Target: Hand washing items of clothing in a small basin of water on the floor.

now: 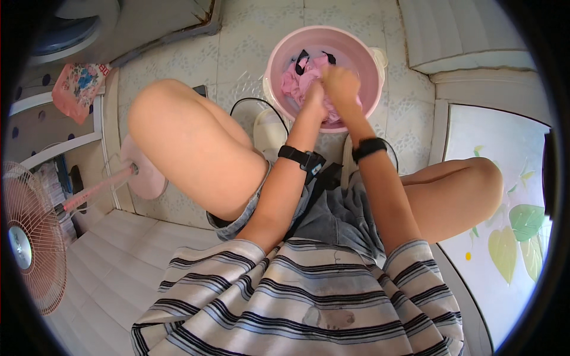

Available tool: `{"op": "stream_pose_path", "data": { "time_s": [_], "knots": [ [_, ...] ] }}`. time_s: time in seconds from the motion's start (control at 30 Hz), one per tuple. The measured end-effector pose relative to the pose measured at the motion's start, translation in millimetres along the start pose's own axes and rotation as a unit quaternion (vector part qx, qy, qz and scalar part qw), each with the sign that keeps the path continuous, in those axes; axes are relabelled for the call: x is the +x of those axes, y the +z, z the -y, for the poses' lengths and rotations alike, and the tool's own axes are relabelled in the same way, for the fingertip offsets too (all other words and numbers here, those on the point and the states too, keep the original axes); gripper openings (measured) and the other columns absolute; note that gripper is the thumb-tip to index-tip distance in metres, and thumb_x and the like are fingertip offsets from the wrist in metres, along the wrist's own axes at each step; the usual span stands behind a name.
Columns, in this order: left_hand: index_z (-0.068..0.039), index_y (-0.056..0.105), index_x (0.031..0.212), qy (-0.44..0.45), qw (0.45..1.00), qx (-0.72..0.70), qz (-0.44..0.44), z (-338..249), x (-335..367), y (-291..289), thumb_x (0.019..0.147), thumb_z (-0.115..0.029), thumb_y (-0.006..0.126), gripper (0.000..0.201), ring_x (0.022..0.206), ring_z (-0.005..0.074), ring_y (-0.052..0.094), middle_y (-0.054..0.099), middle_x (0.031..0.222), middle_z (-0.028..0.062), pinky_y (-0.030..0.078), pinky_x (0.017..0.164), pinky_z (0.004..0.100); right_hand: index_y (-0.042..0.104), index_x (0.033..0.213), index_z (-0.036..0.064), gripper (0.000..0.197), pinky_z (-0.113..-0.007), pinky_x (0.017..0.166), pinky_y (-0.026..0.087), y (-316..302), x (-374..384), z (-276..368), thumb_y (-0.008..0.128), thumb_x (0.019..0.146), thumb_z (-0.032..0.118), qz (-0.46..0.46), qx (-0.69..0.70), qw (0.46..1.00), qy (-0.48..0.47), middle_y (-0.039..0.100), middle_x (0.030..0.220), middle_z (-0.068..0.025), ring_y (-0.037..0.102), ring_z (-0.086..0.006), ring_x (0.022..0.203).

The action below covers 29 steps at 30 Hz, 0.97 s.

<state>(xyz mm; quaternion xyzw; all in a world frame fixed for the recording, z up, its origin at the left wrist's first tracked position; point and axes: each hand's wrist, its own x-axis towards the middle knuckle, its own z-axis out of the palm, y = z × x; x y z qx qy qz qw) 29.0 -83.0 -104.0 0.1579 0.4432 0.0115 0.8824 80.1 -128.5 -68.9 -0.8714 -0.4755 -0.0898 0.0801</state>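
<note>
A pink garment [294,83] with black trim lies bunched in a round pink basin [373,77] on the floor in front of me. Inside the rim, my right hand [342,88] is closed in a fist on the cloth. Close beside it, at its left, my left hand [316,99] is bent down and closed on the same garment; its fingertips are mostly hidden. The two hands are almost touching above the middle of the bundle. Both wrists wear black straps.
Light slippers [271,133] are on my feet just behind the basin. A pink standing fan [35,237] is at my left, its round base [145,169] on the tiles. A white panel with painted leaves [504,252] stands at right. A floral pink bag [80,89] hangs at far left.
</note>
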Motion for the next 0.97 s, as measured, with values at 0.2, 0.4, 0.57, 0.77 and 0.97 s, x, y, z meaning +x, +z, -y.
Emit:
{"op": "stream_pose_path", "data": {
  "time_s": [0.2, 0.4, 0.57, 0.77, 0.97],
  "knots": [
    [-0.005, 0.054, 0.101, 0.017, 0.979, -0.149, 0.136, 0.5, 23.6, -33.9, 0.088, -0.026, 0.038, 0.029, 0.091, 0.0206, 0.057, 0.059, 0.101, 0.0096, 0.047, 0.078, 0.0373, 0.060, 0.075, 0.0120, 0.016, -0.041, 0.042, 0.047, 1.5, -1.6, 3.8, 0.055, 0.078, 0.027, 0.091, 0.007, 0.996, -0.013, 0.062, 0.065, -0.0085, 0.061, -0.0253, 0.054],
    [-0.007, 0.055, 0.093, 0.008, 0.993, -0.119, 0.002, -4.3, -24.1, 9.0, 0.088, -0.020, 0.036, 0.023, 0.082, 0.0189, 0.059, 0.060, 0.090, 0.0082, 0.049, 0.072, 0.0330, 0.058, 0.075, 0.0104, 0.014, -0.042, 0.043, 0.047, -13.5, -23.1, 19.4, 0.054, 0.078, 0.024, 0.039, 0.115, 0.992, 0.023, 0.060, 0.061, -0.0083, 0.060, -0.0266, 0.052],
    [-0.007, 0.055, 0.087, 0.017, 0.994, -0.108, -0.012, 11.4, -20.0, -0.1, 0.086, -0.018, 0.036, 0.021, 0.076, 0.0184, 0.060, 0.060, 0.087, 0.0065, 0.049, 0.068, 0.0318, 0.056, 0.063, 0.0116, 0.019, -0.038, 0.037, 0.045, 13.8, -35.1, 11.5, 0.056, 0.074, 0.027, -0.053, -0.066, 0.995, -0.049, 0.057, 0.055, -0.0058, 0.060, -0.0228, 0.047],
    [-0.008, 0.056, 0.085, 0.008, 0.995, -0.096, 0.008, -6.1, -1.8, 2.8, 0.086, -0.021, 0.039, 0.021, 0.074, 0.0182, 0.060, 0.061, 0.083, 0.0045, 0.049, 0.066, 0.0311, 0.058, 0.061, 0.0111, 0.016, -0.035, 0.038, 0.045, -23.7, -2.3, -2.4, 0.056, 0.072, 0.023, -0.016, -0.016, 0.998, 0.056, 0.056, 0.052, -0.0065, 0.058, -0.0225, 0.044],
    [-0.016, 0.058, 0.093, 0.006, 0.995, -0.096, 0.034, 1.7, 14.1, -21.3, 0.091, -0.033, 0.040, 0.025, 0.077, 0.0185, 0.061, 0.063, 0.091, 0.0057, 0.050, 0.070, 0.0383, 0.057, 0.059, 0.0135, 0.016, -0.033, 0.040, 0.046, -1.2, -21.1, 19.5, 0.056, 0.071, 0.024, -0.017, -0.009, 1.000, 0.001, 0.055, 0.050, -0.0022, 0.060, -0.0202, 0.046]
  ]
}}
